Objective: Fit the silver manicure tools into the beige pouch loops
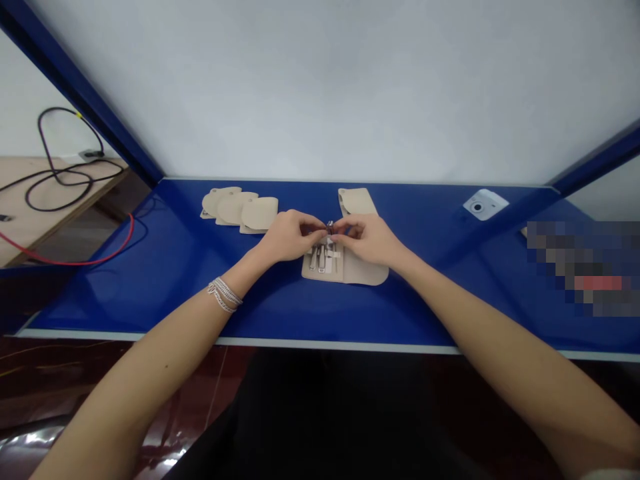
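My left hand (290,235) and my right hand (363,239) meet above an open beige leather manicure case (363,270) on the blue tabletop (150,287). Their fingertips pinch a small metal tool (330,228) at the case's upper edge. Several steel grooming tools (321,259) sit upright in the case's loops, partly hidden by my hands. A beige leather flap (357,201) shows beyond my right hand; I cannot tell whether it belongs to this case. Several closed beige cases (235,210) lie overlapping to the left.
A white instant camera (484,205) lies at the table's far right. Blue frame posts (80,93) rise at both back corners. Black cables (60,180) lie on a wooden shelf at left, and a red cable (100,255) hangs below it. A blurred patch covers the right side.
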Available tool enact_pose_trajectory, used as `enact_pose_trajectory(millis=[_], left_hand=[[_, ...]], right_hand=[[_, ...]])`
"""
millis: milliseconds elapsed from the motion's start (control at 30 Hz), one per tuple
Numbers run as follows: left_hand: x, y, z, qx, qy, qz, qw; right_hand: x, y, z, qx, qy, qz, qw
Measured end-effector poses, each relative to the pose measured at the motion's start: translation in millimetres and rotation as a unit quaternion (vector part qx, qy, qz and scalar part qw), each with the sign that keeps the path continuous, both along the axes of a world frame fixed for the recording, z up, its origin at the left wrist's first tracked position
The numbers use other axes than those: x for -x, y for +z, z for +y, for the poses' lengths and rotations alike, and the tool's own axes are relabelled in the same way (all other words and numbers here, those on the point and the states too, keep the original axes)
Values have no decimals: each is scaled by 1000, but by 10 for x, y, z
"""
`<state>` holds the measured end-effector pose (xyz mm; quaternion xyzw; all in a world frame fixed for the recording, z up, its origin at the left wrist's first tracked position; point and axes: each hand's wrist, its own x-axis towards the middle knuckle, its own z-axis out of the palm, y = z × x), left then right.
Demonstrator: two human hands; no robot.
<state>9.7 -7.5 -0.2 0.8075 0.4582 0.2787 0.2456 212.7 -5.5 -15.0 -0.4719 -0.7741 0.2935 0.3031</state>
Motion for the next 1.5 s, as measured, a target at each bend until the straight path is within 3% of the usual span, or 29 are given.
enact_pose_trajectory(millis=[1500], left_hand=[[13,-27,19,-5,-15,-17,1000]], right_hand=[[-53,47,4,20,43,-31,998]])
